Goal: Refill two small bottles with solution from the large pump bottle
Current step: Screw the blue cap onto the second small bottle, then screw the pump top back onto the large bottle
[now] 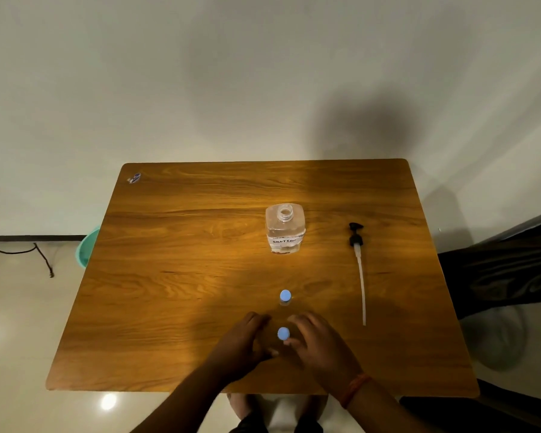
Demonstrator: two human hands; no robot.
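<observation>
Near the front of the wooden table (pixel 175 276) stands a small clear bottle with a blue cap (pixel 283 333). My left hand (pixel 247 340) cups its left side, thumb against the lower body. My right hand (pixel 317 343) curls round its right side, thumb touching just below the cap. A second small blue-capped bottle (pixel 285 296) stands upright just beyond, untouched. Farther back is the large clear bottle (pixel 284 229) labelled "SOLUTION", its neck open and liquid inside. Its black pump with a long white tube (pixel 358 260) lies flat on the table to the right.
A small sticker (pixel 134 178) sits at the table's far left corner. A green bin (pixel 86 246) and a dark cable (pixel 28 251) are on the floor to the left. Dark fabric (pixel 497 270) lies off the right edge. A wall stands behind the table.
</observation>
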